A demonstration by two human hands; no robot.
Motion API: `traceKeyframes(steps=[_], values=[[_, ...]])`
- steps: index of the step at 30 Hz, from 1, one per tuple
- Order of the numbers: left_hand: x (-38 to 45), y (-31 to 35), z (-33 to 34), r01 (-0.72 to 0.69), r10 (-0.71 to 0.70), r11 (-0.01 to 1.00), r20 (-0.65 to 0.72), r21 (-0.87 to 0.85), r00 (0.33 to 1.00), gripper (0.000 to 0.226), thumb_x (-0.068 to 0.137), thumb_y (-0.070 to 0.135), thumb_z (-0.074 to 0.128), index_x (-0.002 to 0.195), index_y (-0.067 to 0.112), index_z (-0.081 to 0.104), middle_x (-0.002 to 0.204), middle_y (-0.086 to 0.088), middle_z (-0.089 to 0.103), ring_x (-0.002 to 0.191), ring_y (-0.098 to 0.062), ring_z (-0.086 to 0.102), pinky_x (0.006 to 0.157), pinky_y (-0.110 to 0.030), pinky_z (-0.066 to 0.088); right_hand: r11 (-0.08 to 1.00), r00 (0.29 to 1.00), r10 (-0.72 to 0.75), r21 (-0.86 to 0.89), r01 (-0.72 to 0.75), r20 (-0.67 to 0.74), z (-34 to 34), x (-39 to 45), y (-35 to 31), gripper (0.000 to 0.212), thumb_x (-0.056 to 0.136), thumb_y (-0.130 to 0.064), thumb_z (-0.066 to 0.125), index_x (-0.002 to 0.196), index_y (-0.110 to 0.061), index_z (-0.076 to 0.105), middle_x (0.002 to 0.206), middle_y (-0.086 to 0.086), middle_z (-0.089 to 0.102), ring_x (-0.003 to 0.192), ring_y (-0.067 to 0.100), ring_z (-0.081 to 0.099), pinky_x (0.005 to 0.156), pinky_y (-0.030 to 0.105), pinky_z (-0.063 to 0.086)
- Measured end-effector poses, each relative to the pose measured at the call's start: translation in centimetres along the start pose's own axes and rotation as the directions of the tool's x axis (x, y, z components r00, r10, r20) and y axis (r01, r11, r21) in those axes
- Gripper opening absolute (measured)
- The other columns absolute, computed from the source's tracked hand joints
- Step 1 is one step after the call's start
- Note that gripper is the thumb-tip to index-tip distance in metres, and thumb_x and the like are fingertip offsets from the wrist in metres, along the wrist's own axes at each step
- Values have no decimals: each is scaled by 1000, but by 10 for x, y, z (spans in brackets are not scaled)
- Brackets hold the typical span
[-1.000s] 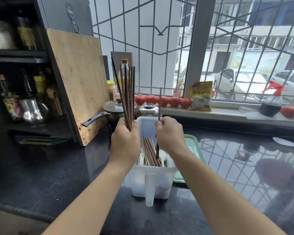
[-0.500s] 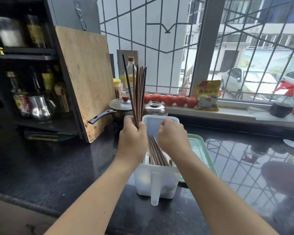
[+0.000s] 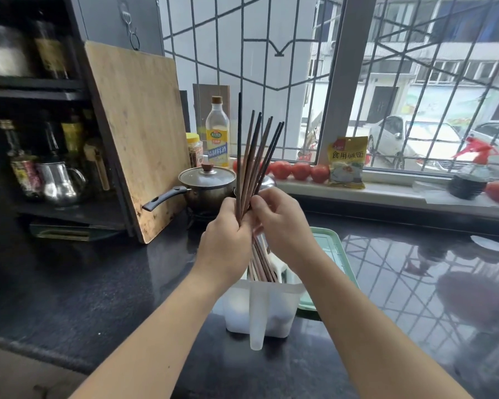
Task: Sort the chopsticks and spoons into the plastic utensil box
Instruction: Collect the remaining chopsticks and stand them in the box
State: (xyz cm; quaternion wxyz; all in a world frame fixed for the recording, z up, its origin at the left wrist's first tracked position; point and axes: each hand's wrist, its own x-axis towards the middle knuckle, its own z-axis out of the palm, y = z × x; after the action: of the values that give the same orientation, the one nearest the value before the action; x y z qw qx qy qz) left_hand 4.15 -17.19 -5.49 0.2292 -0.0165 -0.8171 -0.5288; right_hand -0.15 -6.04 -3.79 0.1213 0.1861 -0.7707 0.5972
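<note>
A bundle of several dark brown chopsticks (image 3: 252, 162) fans upright above the counter, gripped at its lower end by my left hand (image 3: 226, 249). My right hand (image 3: 283, 226) is beside it, its fingertips pinching a chopstick at the right edge of the bundle. Below both hands stands the white plastic utensil box (image 3: 274, 309), its handle toward me. More brown chopsticks (image 3: 261, 264) lean inside it, with something white, probably spoons, beside them. My hands hide the back of the box.
A green tray (image 3: 333, 254) lies behind and right of the box on the black counter. A lidded pot (image 3: 206, 185) with a long handle and a leaning wooden cutting board (image 3: 139, 133) stand to the left. A white spoon (image 3: 493, 244) lies at the far right.
My right hand dropped a single dark chopstick into the box, then rose to the bundle in my left hand. The bundle now fans out more.
</note>
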Motion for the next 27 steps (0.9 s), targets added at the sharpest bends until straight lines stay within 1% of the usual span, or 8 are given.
traceKeyframes(steps=[5, 7, 10, 13, 16, 19, 24, 27], values=[[-1, 0, 0, 5, -5, 1000, -37, -1, 999, 18, 107, 35, 46, 91, 28, 50, 71, -5, 67, 54, -25, 59, 67, -60, 56, 899, 913, 193, 438, -17, -360, -20, 1, -5, 20, 107, -17, 38, 98, -9, 54, 75, 15, 65, 51, 20, 55, 49, 34, 49], [-1, 1, -1, 9, -8, 1000, -61, 10, 998, 18, 107, 34, 46, 92, 26, 50, 72, -6, 65, 58, -27, 60, 69, -60, 57, 955, 875, 133, 297, 12, -465, -26, 2, 3, 19, 107, -22, 40, 97, -14, 55, 74, 10, 65, 53, 19, 56, 50, 35, 49], [-1, 2, 1, 12, -11, 1000, -101, 7, 995, 17, 107, 34, 47, 93, 24, 53, 71, -1, 61, 69, -29, 62, 72, -61, 57, 938, 963, -47, -343, -49, -266, -14, 4, 13, 19, 102, -28, 49, 92, -15, 59, 78, 6, 67, 72, 26, 63, 65, 42, 52], [-2, 3, 0, 32, -37, 999, -135, -33, 990, 19, 107, 32, 48, 89, 26, 53, 68, 6, 58, 66, -19, 59, 72, -61, 57, 769, 999, 25, -638, -46, -41, -7, 4, 19, 15, 100, -24, 50, 101, -12, 60, 89, 1, 59, 77, 25, 52, 66, 35, 41], [-2, 4, -2, 50, -62, 996, -163, -77, 985, 22, 106, 34, 49, 86, 27, 53, 62, 11, 59, 55, -10, 54, 69, -59, 58, 670, 996, 83, -742, -31, 33, -5, 3, 20, 9, 97, -15, 49, 103, -12, 55, 90, 7, 57, 74, 26, 46, 62, 33, 36], [-2, 7, -3, 73, -91, 991, -159, -113, 983, 26, 108, 35, 48, 83, 26, 51, 60, 7, 55, 53, -16, 53, 71, -59, 57, 591, 993, 77, -806, 23, 85, -4, -1, 21, 16, 94, -11, 52, 108, -11, 58, 89, 8, 58, 75, 29, 50, 61, 33, 41], [-1, 9, -3, 74, -88, 992, -132, -104, 987, 27, 108, 36, 46, 84, 26, 51, 64, 5, 54, 55, -22, 53, 72, -57, 58, 575, 985, 63, -812, 98, 163, -3, -2, 22, 16, 92, -9, 53, 106, -13, 56, 84, 6, 58, 78, 30, 59, 60, 36, 50], [0, 8, -2, 73, -84, 993, -135, -88, 987, 25, 108, 36, 46, 86, 26, 52, 65, 3, 56, 56, -22, 55, 72, -57, 58, 524, 976, 75, -841, 135, 204, -3, -4, 21, 9, 91, -8, 53, 98, -14, 49, 77, 4, 53, 69, 27, 54, 49, 32, 38]])
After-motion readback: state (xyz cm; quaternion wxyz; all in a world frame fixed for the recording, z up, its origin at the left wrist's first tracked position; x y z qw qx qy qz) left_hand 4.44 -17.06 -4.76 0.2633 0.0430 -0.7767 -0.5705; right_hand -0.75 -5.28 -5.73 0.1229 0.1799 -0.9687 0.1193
